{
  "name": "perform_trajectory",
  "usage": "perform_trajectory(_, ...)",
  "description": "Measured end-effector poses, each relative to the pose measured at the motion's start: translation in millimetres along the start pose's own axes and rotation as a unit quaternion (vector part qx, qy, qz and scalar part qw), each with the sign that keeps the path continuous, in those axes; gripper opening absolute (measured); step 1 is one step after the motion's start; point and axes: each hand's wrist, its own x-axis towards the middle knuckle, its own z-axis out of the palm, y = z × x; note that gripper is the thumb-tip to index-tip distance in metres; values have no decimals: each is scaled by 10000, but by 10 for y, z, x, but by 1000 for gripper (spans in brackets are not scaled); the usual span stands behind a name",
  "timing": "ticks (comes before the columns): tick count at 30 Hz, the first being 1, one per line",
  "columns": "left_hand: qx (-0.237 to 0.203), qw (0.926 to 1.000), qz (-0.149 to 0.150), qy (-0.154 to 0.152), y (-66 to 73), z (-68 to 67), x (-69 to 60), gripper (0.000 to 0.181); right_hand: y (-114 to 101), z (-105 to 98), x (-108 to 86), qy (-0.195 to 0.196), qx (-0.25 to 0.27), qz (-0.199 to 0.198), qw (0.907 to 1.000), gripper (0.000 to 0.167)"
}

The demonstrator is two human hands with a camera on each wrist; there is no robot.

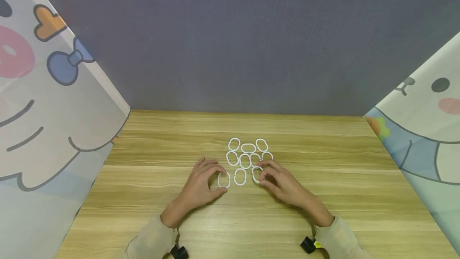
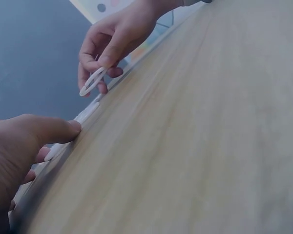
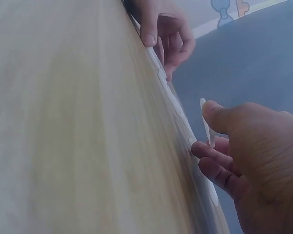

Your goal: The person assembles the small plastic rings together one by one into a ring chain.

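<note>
Several white oval shower curtain rings lie grouped on the wooden table. In the head view my left hand holds one ring at the group's near left, index finger at its far end and thumb at its near end. My right hand pinches another ring at the near right. In the left wrist view that ring is tilted and raised off the table between thumb and fingers. A single ring lies between the two hands. Fingers of the right hand partly cover rings behind it.
Beyond the hands, more rings, such as one at the far left and one at the far right, lie close together, some touching. A grey panel stands along the table's far edge. Cartoon-printed panels flank both sides.
</note>
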Motion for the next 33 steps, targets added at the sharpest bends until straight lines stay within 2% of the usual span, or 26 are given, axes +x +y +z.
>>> perform_trajectory(3,87,9998,127,107,8,5,-2,56,5,18,-4,111,73,-113,9998,27)
perform_trajectory(6,67,9996,98,272,25,13,3,58,-1,25,-2,199,147,-170,9995,27)
perform_trajectory(8,-107,9991,45,417,39,26,8,57,-12,26,6,250,180,-198,9993,28)
perform_trajectory(11,-766,9951,107,618,68,55,20,53,-33,30,18,335,180,-243,9990,28)
perform_trajectory(13,-1417,9874,250,666,92,80,26,50,-52,35,26,394,184,-271,9987,29)
perform_trajectory(15,-2035,9762,362,655,121,106,29,48,-72,44,32,455,197,-297,9983,29)
perform_trajectory(17,-2514,9652,346,625,151,130,29,46,-90,55,35,502,240,-309,9980,29)
perform_trajectory(20,-2838,9565,74,666,202,155,26,43,-107,75,38,558,329,-373,9972,29)
perform_trajectory(24,-3143,9443,-475,849,261,168,29,39,-118,105,43,653,441,-557,9953,25)
perform_trajectory(28,-3686,9208,-791,1004,284,176,28,36,-154,136,54,739,552,-701,9933,12)
perform_trajectory(31,-4084,9036,-849,979,290,186,24,36,-215,160,61,759,569,-675,9932,8)
perform_trajectory(33,-4282,8950,-843,921,299,193,24,36,-256,174,63,759,550,-603,9938,9)
